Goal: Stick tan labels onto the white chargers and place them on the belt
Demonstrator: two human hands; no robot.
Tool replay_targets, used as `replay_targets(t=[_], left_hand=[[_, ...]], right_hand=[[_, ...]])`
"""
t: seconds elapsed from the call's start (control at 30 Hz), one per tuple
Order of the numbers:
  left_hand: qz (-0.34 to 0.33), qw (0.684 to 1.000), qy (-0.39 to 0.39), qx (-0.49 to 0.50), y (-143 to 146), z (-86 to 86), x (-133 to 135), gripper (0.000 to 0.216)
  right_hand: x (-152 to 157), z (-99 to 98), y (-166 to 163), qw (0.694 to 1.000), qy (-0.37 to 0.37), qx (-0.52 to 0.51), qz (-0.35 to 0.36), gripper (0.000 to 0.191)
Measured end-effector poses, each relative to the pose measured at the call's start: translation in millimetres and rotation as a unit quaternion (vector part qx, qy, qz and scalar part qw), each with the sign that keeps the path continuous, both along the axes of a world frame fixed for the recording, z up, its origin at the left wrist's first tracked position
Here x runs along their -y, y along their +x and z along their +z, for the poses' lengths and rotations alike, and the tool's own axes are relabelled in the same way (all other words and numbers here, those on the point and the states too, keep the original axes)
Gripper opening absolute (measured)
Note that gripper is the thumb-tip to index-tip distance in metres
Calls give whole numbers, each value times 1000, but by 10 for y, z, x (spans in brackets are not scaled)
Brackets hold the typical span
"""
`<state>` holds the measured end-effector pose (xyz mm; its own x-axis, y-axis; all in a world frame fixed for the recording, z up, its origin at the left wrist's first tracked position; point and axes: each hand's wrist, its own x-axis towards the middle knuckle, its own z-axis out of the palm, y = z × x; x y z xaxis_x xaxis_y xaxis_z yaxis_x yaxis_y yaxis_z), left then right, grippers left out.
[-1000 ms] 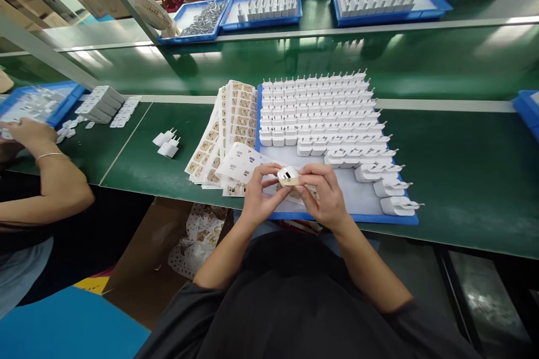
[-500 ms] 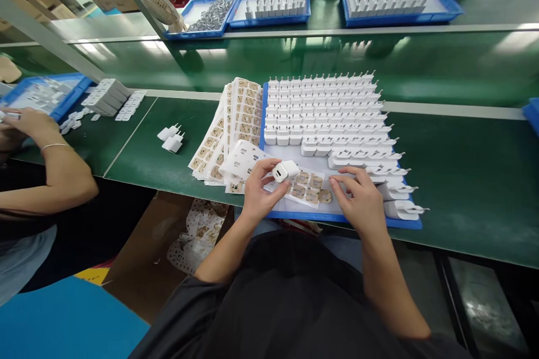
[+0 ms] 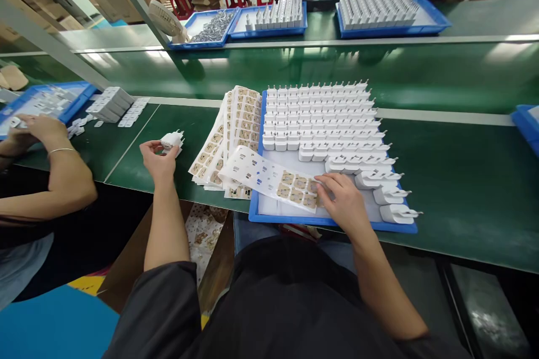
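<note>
On the green bench to the left, my left hand (image 3: pixel 159 161) has its thumb and fingers closed around a white plug charger (image 3: pixel 168 143). Metal pins stick out to the right there; how many chargers lie together is hard to make out. My right hand (image 3: pixel 344 202) is over the front of the blue tray (image 3: pixel 255 210), fingertips pinched at the right end of a sticker sheet (image 3: pixel 290 188). Tan stickers remain on that end, while its left part is bare white backing with small cut-outs. Rows of white plug chargers (image 3: pixel 324 118) stand in the tray, pins up.
More sticker sheets (image 3: pixel 208 148) lie in a fanned stack left of the tray. A co-worker's hands (image 3: pixel 46 132) work at far left beside a blue tray (image 3: pixel 78 95). Behind, a raised ledge carries trays of metal pins (image 3: pixel 214 25) and chargers (image 3: pixel 379 8). A carton of waste backing (image 3: pixel 206 233) is below.
My left hand has swung left from above the tray to the chargers on the bench. My right hand has shifted slightly left onto the sticker sheet's end. The view has tilted a little.
</note>
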<state>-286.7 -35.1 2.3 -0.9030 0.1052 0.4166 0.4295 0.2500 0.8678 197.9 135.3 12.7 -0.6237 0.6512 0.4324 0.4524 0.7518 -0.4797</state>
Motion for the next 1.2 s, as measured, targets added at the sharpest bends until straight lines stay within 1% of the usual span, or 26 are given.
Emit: replay_targets(t=[0.13, 0.27, 0.47, 0.63, 0.8, 0.87, 0.93, 1.0, 1.1, 1.13, 1.2], left_hand=[[18, 999, -34, 12, -107, -43, 60, 53], [24, 998, -48, 10, -92, -72, 90, 45], [37, 996, -78, 8, -67, -135, 235, 44], [7, 993, -122, 0, -54, -129, 275, 44], [-33, 983, -173, -49, 102, -122, 228, 39], [-44, 974, -212, -71, 158, -134, 237, 37], [-38, 958, -271, -87, 185, -145, 255, 37], [-35, 937, -331, -103, 177, -140, 263, 52], [-64, 902, -407, -129, 102, -78, 230, 84], [-76, 889, -432, -134, 65, -46, 208, 88], [-97, 865, -473, -134, -16, 17, 157, 84]], right_hand=[[8, -1, -95, 1000, -2, 10, 19, 22], [-8, -28, -139, 999, -5, 14, 40, 21], [-44, -56, -124, 998, -4, 21, 54, 23], [-48, -43, -114, 998, -6, 26, 54, 25], [-67, -78, -95, 998, -20, 21, 54, 26], [-73, -97, -85, 998, -21, 19, 55, 27], [-77, -108, -79, 998, -20, 17, 54, 29], [-78, -112, -77, 998, -24, 19, 55, 30], [-77, -103, -79, 997, -37, 21, 56, 30], [-74, -95, -80, 997, -41, 22, 56, 30], [-61, -75, -82, 997, -45, 21, 53, 27]])
